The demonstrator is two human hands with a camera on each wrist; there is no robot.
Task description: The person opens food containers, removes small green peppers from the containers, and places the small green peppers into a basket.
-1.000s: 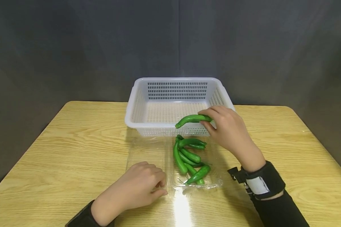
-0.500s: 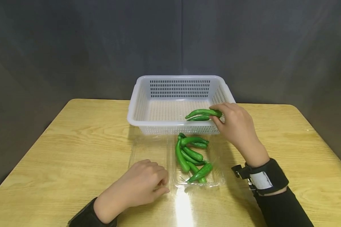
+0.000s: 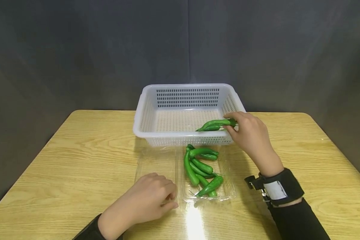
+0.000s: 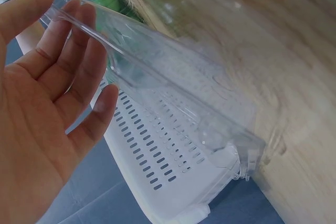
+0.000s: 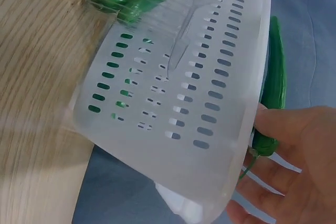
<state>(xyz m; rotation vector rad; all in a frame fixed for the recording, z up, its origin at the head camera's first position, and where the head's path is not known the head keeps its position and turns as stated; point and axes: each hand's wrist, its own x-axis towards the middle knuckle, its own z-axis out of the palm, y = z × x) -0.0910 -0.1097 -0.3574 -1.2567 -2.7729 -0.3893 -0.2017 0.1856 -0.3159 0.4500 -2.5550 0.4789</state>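
My right hand (image 3: 250,133) pinches a green chili pepper (image 3: 213,123) by its stem end, inside the front right of a white slotted plastic basket (image 3: 165,134). Just under it, partly hidden by the rim, another green pepper (image 3: 212,128) lies in the basket. The right wrist view shows the held pepper (image 5: 274,82) beyond the basket wall (image 5: 210,124), thumb and fingers on its stem end. My left hand (image 3: 147,198) lies with loosely curled fingers at the near left of a clear plastic clamshell (image 3: 156,160). Its fingers (image 4: 79,72) overlap the clamshell's edge in the left wrist view.
Several green peppers (image 3: 201,165) lie in the right half of the clamshell, in front of the basket. Everything stands on a wooden table (image 3: 87,156). A dark grey curtain (image 3: 108,53) hangs behind the table's far edge.
My right hand has moved right and carried the pepper from over the basket's front rim down inside it. A lower pepper in the basket has come into view. The left hand stays put.
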